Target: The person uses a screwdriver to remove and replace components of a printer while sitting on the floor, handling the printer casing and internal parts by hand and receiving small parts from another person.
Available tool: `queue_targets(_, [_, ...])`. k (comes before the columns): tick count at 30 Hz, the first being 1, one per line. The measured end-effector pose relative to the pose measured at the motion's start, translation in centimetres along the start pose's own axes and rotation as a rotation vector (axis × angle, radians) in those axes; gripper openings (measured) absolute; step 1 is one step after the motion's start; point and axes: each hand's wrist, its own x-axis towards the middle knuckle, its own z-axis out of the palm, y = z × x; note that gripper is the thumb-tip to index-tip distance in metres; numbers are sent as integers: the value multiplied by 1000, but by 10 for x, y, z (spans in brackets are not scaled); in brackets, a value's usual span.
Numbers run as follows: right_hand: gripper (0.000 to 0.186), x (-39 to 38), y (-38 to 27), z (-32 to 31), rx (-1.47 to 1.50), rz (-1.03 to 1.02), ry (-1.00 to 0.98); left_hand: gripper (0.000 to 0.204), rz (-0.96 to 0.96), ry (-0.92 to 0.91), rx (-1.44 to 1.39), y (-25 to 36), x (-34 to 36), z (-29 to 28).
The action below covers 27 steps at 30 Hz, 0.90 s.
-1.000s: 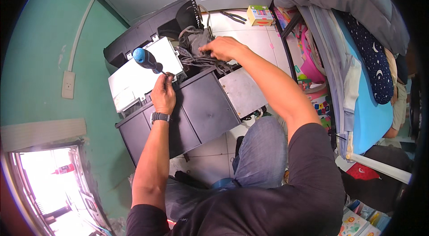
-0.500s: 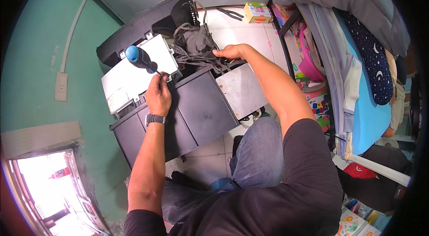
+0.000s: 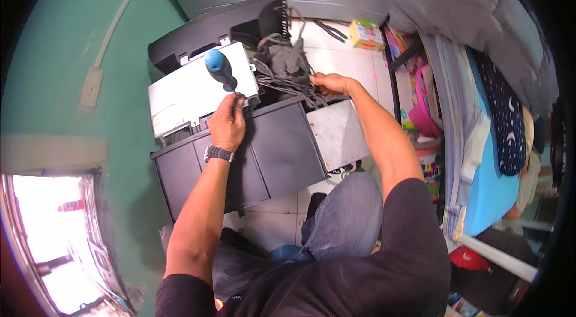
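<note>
A screwdriver (image 3: pixel 219 68) with a dark handle and a blue end is gripped low, near its shaft, by my left hand (image 3: pixel 228 124), its handle pointing up. That hand is over the border between a white metal panel (image 3: pixel 198 88) and a dark grey casing (image 3: pixel 279 140) of an opened machine. My right hand (image 3: pixel 332 84) is closed, thumb forward, at the edge of a dusty bundle of dark cables (image 3: pixel 287 62), just above a bare metal plate (image 3: pixel 339 131). What its fingers hold is hidden.
Behind the panel rises a black molded cover (image 3: pixel 207 32). Pliers (image 3: pixel 330 30) and a small yellow box (image 3: pixel 366 35) lie on the tiled floor beyond the cables. A bed frame with bedding (image 3: pixel 480 17) stands on the right, a green wall (image 3: pixel 135 83) on the left.
The whole view has shifted, so the machine and both hands appear farther right. Both hands keep about the same places on the machine, the left still holding the screwdriver.
</note>
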Motion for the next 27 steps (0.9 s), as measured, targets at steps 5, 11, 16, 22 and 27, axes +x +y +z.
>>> queue_targets(5, [68, -10, -37, 16, -309, -130, 126, 12, -23, 24, -15, -7, -3, -14])
queue_targets(11, [67, -22, -53, 18, -288, -16, 26, 12, -78, 35, -77, -4, -3, -18])
queue_targets(16, [60, -55, -84, 38, -396, 6, 200, 13, -90, 46, -52, -5, -5, -23])
queue_targets(22, [59, -96, -82, 50, -456, -268, 442, 15, -34, 52, -35, -5, -5, -18])
queue_targets(27, [55, -171, -141, 122, -322, -513, 448, 13, -20, 36, -18, -8, -8, -26])
